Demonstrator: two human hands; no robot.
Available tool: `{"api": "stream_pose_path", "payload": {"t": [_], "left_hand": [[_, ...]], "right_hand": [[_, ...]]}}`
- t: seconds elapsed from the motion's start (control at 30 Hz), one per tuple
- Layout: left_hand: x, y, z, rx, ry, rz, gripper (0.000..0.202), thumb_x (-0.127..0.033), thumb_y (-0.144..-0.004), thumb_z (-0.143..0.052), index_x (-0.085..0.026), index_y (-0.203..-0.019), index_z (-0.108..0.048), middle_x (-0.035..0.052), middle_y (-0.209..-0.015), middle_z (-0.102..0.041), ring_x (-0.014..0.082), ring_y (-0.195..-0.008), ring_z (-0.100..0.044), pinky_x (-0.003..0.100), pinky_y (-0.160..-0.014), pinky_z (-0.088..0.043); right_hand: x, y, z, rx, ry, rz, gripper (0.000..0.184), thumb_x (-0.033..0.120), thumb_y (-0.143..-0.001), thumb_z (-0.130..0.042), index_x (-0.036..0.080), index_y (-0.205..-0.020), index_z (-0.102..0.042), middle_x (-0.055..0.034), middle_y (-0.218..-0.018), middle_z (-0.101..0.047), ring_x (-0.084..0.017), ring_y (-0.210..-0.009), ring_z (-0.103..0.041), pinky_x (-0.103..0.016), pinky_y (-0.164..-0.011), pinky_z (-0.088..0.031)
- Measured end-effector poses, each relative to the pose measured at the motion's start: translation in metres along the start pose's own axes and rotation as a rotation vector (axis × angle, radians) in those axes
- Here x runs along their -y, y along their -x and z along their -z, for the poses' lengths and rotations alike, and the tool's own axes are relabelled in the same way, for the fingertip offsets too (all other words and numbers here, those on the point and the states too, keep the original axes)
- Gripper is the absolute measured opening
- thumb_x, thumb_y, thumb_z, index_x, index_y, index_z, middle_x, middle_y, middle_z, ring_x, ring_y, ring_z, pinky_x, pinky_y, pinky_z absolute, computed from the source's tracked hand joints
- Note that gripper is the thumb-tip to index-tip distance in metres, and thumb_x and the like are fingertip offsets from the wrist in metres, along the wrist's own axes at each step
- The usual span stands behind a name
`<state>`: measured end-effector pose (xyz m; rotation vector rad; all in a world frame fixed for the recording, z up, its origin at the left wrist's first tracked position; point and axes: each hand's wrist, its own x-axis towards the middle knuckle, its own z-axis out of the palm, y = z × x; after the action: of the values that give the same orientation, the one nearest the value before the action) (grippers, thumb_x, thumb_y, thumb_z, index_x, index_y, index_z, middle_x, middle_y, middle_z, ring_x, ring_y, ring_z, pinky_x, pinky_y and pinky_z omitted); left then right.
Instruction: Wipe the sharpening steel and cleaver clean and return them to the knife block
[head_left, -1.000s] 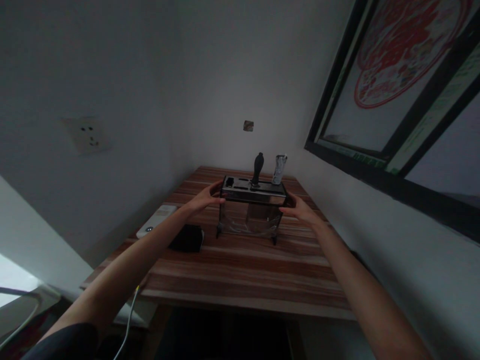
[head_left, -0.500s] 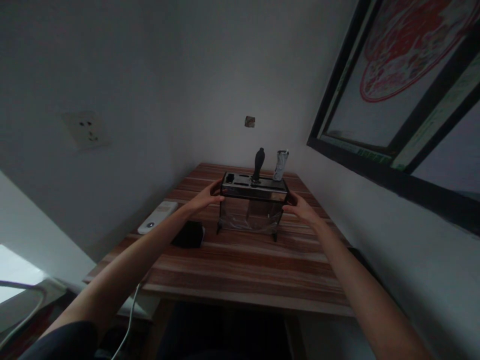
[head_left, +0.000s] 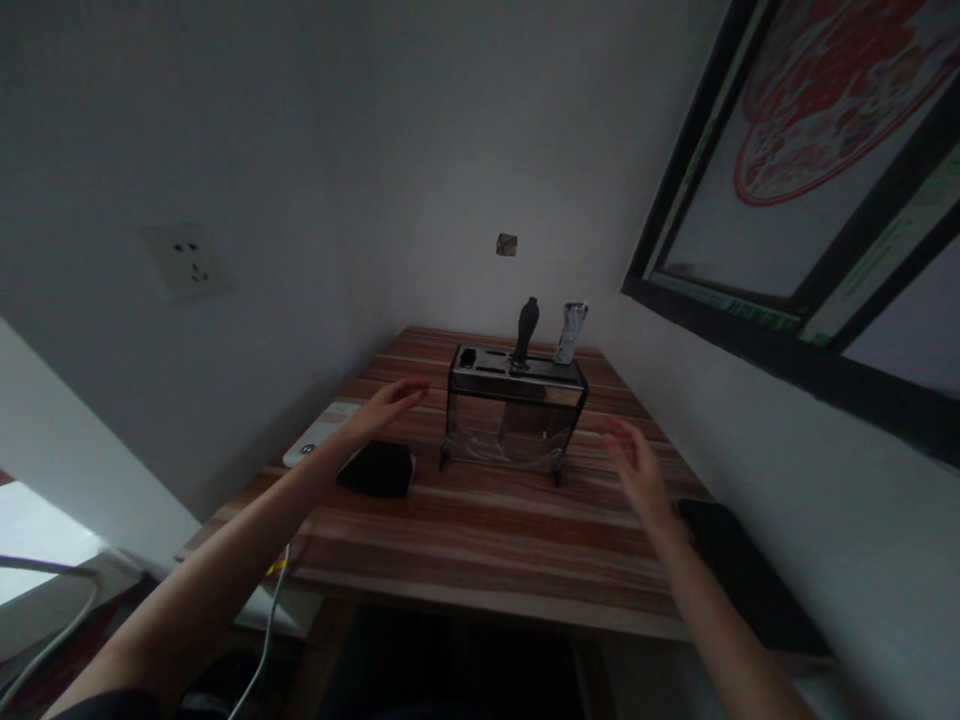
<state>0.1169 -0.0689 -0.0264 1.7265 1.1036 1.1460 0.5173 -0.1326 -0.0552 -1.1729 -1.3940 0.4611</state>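
My left hand (head_left: 386,405) and right hand (head_left: 634,465), clamped on the knife rack (head_left: 516,415) before, now hover open beside it. It stands far back on the worktop (head_left: 487,530). Window lettering (head_left: 870,270) blurs unreadably.

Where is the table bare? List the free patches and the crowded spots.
Free: the wide front strip of the table between its near edge and the knife rack; the back left corner too. Crowded: the left edge, with black pouch and white device.
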Motion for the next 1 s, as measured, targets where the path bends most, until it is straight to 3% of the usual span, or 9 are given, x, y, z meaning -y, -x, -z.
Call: {"api": "stream_pose_path", "payload": {"t": [0.03, 0.1, 0.2, 0.37, 0.47, 0.6, 0.7, 0.83, 1.0], "left_hand": [[0.0, 0.006, 0.005, -0.017, -0.081, 0.027, 0.05, -0.052, -0.075, -0.056, -0.02, -0.113, -0.059, 0.0075, -0.121, -0.061, 0.0232, -0.115, -0.053, 0.035, -0.099, -0.038], [0.003, 0.017, 0.015, -0.023, -0.218, 0.056, 0.043, -0.049, -0.076, -0.054, -0.021, -0.107, -0.062, 0.0051, -0.115, -0.064, 0.022, -0.111, -0.055, 0.032, -0.097, -0.04], [0.013, 0.03, 0.03, -0.008, -0.437, 0.058, 0.04, -0.043, -0.075, -0.052, -0.017, -0.103, -0.063, 0.007, -0.109, -0.066, 0.0226, -0.104, -0.059, 0.031, -0.092, -0.043], [0.04, 0.045, 0.044, 0.062, -0.727, 0.004, 0.036, -0.034, -0.076, -0.048, -0.016, -0.103, -0.062, 0.0092, -0.106, -0.066, 0.0233, -0.1, -0.06, 0.032, -0.089, -0.044], [0.057, 0.053, 0.047, 0.102, -0.833, -0.032, 0.033, -0.025, -0.076, -0.048, -0.016, -0.106, -0.058, 0.0107, -0.108, -0.064, 0.0239, -0.103, -0.059, 0.033, -0.091, -0.042], [0.07, 0.061, 0.049, 0.121, -0.894, -0.022, 0.032, -0.018, -0.076, -0.047, -0.016, -0.107, -0.055, 0.012, -0.11, -0.062, 0.0248, -0.105, -0.057, 0.036, -0.094, -0.041], [0.07, 0.064, 0.048, 0.112, -0.892, -0.008, 0.033, -0.017, -0.075, -0.05, -0.016, -0.107, -0.054, 0.0121, -0.113, -0.061, 0.0251, -0.108, -0.055, 0.037, -0.096, -0.039], [0.064, 0.066, 0.045, 0.102, -0.865, 0.032, 0.035, -0.016, -0.073, -0.053, -0.017, -0.108, -0.055, 0.0098, -0.109, -0.063, 0.0242, -0.105, -0.057, 0.036, -0.094, -0.041], [0.055, 0.069, 0.041, 0.109, -0.835, 0.09, 0.032, -0.014, -0.068, -0.054, -0.017, -0.099, -0.059, 0.0094, -0.099, -0.066, 0.0244, -0.094, -0.061, 0.034, -0.086, -0.044]], "right_hand": [[0.003, 0.011, 0.001, -0.041, 0.04, -0.011, 0.041, 0.053, -0.078, -0.056, 0.019, -0.102, -0.059, -0.0108, -0.104, -0.065, -0.024, -0.095, -0.062, -0.04, -0.086, -0.048], [0.011, 0.031, -0.003, -0.004, 0.098, -0.021, 0.033, 0.05, -0.08, -0.054, 0.019, -0.09, -0.062, -0.0088, -0.091, -0.067, -0.023, -0.086, -0.063, -0.038, -0.08, -0.049], [0.031, 0.053, -0.029, 0.203, 0.088, 0.029, 0.024, 0.042, -0.085, -0.052, 0.02, -0.085, -0.063, -0.0059, -0.083, -0.068, -0.021, -0.08, -0.064, -0.033, -0.075, -0.049], [0.067, 0.067, -0.103, 0.549, 0.124, 0.202, 0.015, 0.026, -0.088, -0.05, 0.021, -0.091, -0.064, -0.0029, -0.088, -0.068, -0.016, -0.078, -0.063, -0.026, -0.072, -0.048], [0.079, 0.066, -0.151, 0.688, 0.361, 0.209, 0.018, 0.022, -0.089, -0.049, 0.022, -0.1, -0.063, -0.001, -0.091, -0.068, -0.012, -0.079, -0.063, -0.022, -0.071, -0.047], [0.087, 0.064, -0.201, 0.709, 0.513, 0.19, 0.018, 0.022, -0.086, -0.053, 0.021, -0.1, -0.063, -0.0042, -0.094, -0.069, -0.017, -0.085, -0.064, -0.027, -0.073, -0.046], [0.09, 0.065, -0.223, 0.702, 0.622, 0.161, 0.017, 0.025, -0.086, -0.053, 0.018, -0.098, -0.063, -0.0099, -0.099, -0.067, -0.024, -0.09, -0.064, -0.032, -0.072, -0.047], [0.09, 0.067, -0.238, 0.694, 0.703, 0.129, 0.022, 0.032, -0.088, -0.051, 0.016, -0.101, -0.06, -0.0129, -0.102, -0.066, -0.025, -0.092, -0.064, -0.034, -0.072, -0.047], [0.085, 0.067, -0.244, 0.716, 0.699, 0.112, 0.025, 0.029, -0.083, -0.06, 0.016, -0.104, -0.056, -0.0124, -0.105, -0.064, -0.026, -0.094, -0.064, -0.034, -0.073, -0.047]]}}
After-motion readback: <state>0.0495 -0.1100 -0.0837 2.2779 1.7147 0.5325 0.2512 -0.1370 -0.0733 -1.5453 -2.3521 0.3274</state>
